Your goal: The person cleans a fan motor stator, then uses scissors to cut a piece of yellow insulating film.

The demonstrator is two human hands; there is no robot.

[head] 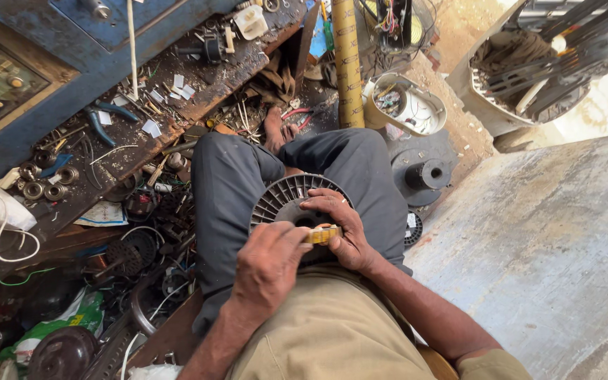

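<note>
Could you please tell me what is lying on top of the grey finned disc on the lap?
Both hands rest on the finned disc: the left hand and right hand pinch a small yellow piece. The disc's centre is covered.

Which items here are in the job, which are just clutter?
In hand:
- left hand and right hand, both on the slotted round metal core in the lap
- yellow tape roll held between them

Lying about:
- blue-handled pliers
- bearings
- white bowl of small parts
- black round part

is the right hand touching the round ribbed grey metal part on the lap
Touching: the head view shows the right hand with its fingers lying on the round ribbed grey metal part.
</note>
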